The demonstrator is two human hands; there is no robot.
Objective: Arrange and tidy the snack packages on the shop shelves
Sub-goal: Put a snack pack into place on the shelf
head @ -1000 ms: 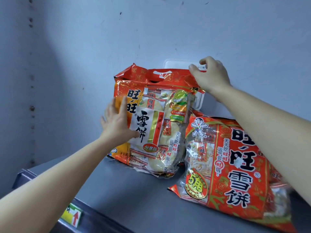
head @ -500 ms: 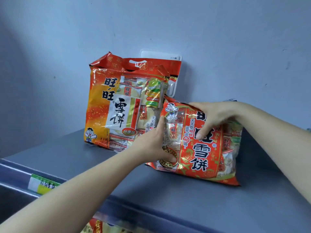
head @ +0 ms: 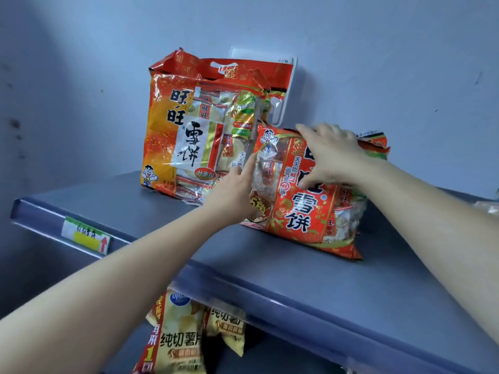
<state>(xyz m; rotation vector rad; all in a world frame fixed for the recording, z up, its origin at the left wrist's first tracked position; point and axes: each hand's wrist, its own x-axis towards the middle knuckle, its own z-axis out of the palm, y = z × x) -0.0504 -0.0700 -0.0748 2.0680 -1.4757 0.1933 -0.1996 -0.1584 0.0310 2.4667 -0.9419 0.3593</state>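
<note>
Both arms outstretched, left hand [head: 237,191] and right hand [head: 330,155] curled, gripping

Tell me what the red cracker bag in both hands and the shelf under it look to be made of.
The red cracker bag: probably thin glossy plastic film; it creases, glares, and has clear windows showing the crackers. The shelf: likely painted metal, matte grey-blue, smooth top, folded front lip.

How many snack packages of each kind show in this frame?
Red-orange plastic rice-cracker bags: 2
Yellow plastic potato-chip bags: 2
Total: 4
Pale item cut off at right edge: unclear, uncounted.
</note>
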